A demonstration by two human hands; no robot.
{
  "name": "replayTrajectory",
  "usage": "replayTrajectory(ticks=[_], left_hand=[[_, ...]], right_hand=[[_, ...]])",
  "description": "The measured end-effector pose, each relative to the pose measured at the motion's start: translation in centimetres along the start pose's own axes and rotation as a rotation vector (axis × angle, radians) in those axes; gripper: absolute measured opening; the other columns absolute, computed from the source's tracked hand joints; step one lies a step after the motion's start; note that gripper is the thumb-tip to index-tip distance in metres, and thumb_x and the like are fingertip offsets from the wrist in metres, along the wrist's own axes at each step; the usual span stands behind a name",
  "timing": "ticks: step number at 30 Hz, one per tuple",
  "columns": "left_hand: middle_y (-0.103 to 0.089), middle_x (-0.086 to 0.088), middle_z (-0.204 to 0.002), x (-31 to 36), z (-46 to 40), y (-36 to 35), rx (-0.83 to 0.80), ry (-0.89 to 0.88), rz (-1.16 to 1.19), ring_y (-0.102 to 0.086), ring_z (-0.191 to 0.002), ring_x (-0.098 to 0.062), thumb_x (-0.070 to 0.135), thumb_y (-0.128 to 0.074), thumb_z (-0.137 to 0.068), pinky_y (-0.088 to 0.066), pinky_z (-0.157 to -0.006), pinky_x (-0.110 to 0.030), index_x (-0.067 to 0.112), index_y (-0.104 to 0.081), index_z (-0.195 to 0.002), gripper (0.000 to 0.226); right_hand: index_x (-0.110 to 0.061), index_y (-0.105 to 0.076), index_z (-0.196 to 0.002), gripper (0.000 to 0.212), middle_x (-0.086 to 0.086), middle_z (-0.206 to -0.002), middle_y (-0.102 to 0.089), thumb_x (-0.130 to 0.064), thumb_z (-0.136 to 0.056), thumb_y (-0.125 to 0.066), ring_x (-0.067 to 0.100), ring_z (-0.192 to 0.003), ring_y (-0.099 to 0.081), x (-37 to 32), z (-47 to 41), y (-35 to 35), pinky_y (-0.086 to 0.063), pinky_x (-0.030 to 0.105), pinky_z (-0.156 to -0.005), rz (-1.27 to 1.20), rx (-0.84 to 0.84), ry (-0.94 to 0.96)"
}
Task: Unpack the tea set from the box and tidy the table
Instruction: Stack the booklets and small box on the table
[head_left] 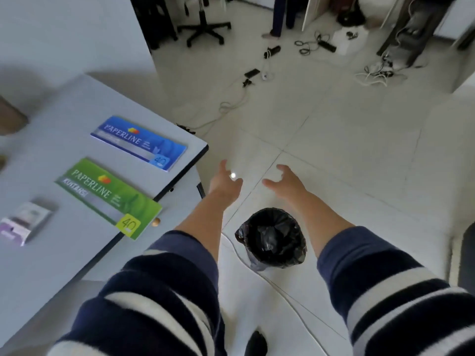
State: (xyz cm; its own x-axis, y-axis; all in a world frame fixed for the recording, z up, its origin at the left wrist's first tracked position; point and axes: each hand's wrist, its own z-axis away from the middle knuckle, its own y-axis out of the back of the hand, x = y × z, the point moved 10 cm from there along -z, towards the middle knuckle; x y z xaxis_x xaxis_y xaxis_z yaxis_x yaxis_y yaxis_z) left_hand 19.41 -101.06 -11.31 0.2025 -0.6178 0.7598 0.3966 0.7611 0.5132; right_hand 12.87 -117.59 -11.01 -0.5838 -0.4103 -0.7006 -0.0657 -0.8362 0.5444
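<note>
Both my arms, in dark blue and white striped sleeves, stretch out over the floor to the right of the table. My left hand [225, 182] and my right hand [285, 181] are open, fingers spread, holding nothing. Below them on the floor stands a small bin lined with a black bag [272, 238]. The grey table [64, 119] is at the left. A brown cardboard box corner [10, 119] shows at the far left edge. No tea set piece is in view.
On the table lie a blue Paperline booklet [140, 143], a green Paperline booklet [108, 197] and a small purple-and-white box [24, 223]. Cables and power strips [259, 73] trail across the tiled floor. An office chair base [204, 29] stands at the back.
</note>
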Motion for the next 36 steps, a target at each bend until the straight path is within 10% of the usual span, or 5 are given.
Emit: replayTrajectory(ticks=[8, 20, 25, 31, 36], left_hand=[[-0.049, -0.007, -0.145, -2.8, 5.5, 19.8, 0.403, 0.041, 0.059, -0.051, -0.126, -0.03, 0.018, -0.053, -0.095, -0.044, -0.098, -0.035, 0.02, -0.023, -0.151, 0.063], [-0.04, -0.007, -0.147, -21.0, 8.6, 35.2, 0.663, 0.363, -0.035, -0.037, -0.132, -0.031, 0.007, -0.04, -0.096, -0.045, -0.1, -0.04, 0.029, -0.046, -0.139, 0.049], [-0.016, -0.001, -0.16, -26.7, 8.0, 37.7, 0.588, 0.504, -0.156, -0.013, -0.145, -0.028, 0.008, -0.05, -0.093, -0.033, -0.108, -0.049, 0.035, -0.033, -0.146, 0.062], [-0.04, -0.01, -0.14, -29.7, 6.6, 39.9, 0.42, 0.629, -0.245, -0.034, -0.129, -0.033, 0.044, -0.077, -0.076, -0.039, -0.1, -0.046, 0.02, -0.033, -0.143, 0.084], [-0.056, -0.013, -0.122, -31.1, 5.8, 39.8, 0.401, 0.616, -0.005, -0.059, -0.104, -0.031, 0.047, -0.067, -0.085, -0.051, -0.084, -0.039, 0.007, -0.044, -0.121, 0.058]], right_hand=[[-0.015, -0.028, -0.147, 0.068, 0.007, -0.131, -0.05, -0.033, -0.09, -0.061, 0.022, -0.107, -0.054, -16.6, 4.1, -7.9, -0.041, 0.028, -0.087, 0.111, -0.154, 0.295], [-0.016, -0.04, -0.14, 0.054, 0.01, -0.14, -0.048, -0.034, -0.092, -0.057, 0.03, -0.125, -0.048, -24.8, 4.7, -27.9, -0.043, 0.041, -0.101, 0.475, -0.287, 0.442], [-0.015, -0.038, -0.136, 0.07, 0.011, -0.133, -0.045, -0.049, -0.082, -0.065, 0.031, -0.125, -0.041, -26.1, 4.0, -32.6, -0.039, 0.045, -0.098, 0.686, -0.175, 0.448], [-0.01, -0.024, -0.141, 0.104, 0.014, -0.142, -0.032, -0.044, -0.063, -0.084, 0.032, -0.132, -0.031, -25.5, 1.9, -34.1, -0.035, 0.042, -0.105, 0.751, -0.218, 0.18], [-0.011, -0.016, -0.139, 0.109, 0.015, -0.142, -0.032, -0.025, -0.06, -0.09, 0.033, -0.133, -0.033, -25.5, 1.7, -34.9, -0.037, 0.043, -0.106, 0.63, -0.268, 0.114]])
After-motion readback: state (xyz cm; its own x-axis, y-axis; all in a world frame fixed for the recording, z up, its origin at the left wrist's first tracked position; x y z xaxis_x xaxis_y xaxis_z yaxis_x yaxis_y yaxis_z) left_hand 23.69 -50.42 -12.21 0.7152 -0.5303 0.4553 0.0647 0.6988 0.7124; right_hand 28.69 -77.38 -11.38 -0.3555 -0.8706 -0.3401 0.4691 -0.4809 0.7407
